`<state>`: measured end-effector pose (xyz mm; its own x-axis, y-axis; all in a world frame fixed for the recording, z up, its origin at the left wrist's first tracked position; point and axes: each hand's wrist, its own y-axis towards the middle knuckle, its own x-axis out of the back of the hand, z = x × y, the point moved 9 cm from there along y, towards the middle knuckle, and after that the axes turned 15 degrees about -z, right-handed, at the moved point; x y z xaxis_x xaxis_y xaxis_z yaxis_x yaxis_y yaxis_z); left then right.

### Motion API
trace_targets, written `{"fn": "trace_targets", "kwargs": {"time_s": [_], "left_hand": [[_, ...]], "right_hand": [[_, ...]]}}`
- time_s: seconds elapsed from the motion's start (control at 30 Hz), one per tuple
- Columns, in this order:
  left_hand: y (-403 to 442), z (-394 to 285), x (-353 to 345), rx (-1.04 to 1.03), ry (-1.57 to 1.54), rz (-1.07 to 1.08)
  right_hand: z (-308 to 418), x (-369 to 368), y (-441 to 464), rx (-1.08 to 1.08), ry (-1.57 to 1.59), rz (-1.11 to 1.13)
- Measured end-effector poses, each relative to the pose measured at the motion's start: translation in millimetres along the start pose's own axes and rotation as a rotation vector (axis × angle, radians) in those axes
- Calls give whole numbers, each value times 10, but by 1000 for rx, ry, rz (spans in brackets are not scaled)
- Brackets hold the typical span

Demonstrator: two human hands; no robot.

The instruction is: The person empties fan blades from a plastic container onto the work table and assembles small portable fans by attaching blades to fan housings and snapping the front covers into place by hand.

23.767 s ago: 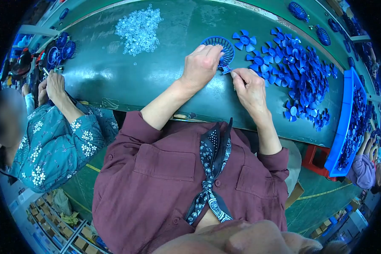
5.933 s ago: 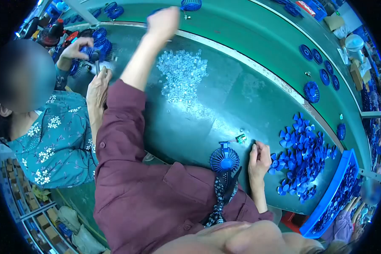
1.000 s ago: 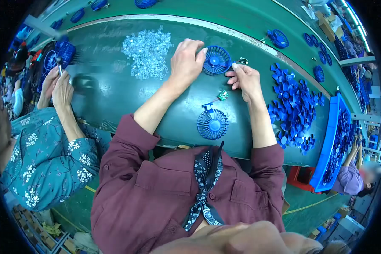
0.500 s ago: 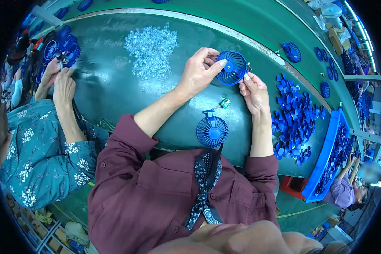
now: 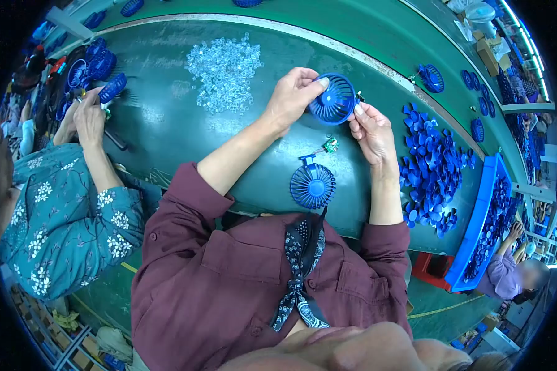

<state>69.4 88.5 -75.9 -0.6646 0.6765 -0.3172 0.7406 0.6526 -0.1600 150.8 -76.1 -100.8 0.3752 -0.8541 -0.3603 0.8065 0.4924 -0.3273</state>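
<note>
My left hand [image 5: 296, 96] is closed on the left side of a round blue fan housing [image 5: 335, 110], its thumb lying over the slatted rim. The fingers of my right hand [image 5: 372, 131] pinch at the housing's right edge. A small dark and metallic part [image 5: 360, 97] sticks out there, too small to make out. Nearer my chest, a second blue fan housing [image 5: 313, 185] lies on the green table [image 5: 254, 154]. A small green circuit board [image 5: 331, 145] is wired to its neck.
Small clear plastic pieces [image 5: 224, 74] form a pile at the left. Blue fan blades [image 5: 432, 173] are heaped at the right, beside a blue bin [image 5: 476, 229] of blue parts. A co-worker's hands [image 5: 88, 117] work at the far left. More housings [image 5: 431, 78] sit on the belt beyond.
The held housing has shifted slightly left and turned, its open inside now showing more. Both my hands keep hold of it. The co-worker's hands at the left have moved, with a blue housing now beside them.
</note>
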Motion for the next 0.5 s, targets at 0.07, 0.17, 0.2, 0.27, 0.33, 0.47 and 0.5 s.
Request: {"fn": "trace_targets", "kwargs": {"time_s": [0.07, 0.17, 0.2, 0.27, 0.33, 0.47, 0.5], "left_hand": [[21, 110, -40, 56, 97, 67], [-19, 183, -61, 76, 251, 146], [17, 187, -49, -14, 277, 118], [15, 33, -44, -235, 380, 54], [-51, -57, -54, -370, 427, 9], [-36, -128, -10, -360, 313, -44], [8, -67, 8, -244, 187, -29]], "right_hand": [[22, -27, -45, 22, -80, -10], [42, -113, -101, 31, -77, -62], [48, -134, -111, 36, -77, -59], [54, -114, -141, 52, -251, -99], [71, -140, -181, 57, -293, -136], [145, -218, -233, 177, -357, -186], [94, -250, -212, 103, -187, -119]]}}
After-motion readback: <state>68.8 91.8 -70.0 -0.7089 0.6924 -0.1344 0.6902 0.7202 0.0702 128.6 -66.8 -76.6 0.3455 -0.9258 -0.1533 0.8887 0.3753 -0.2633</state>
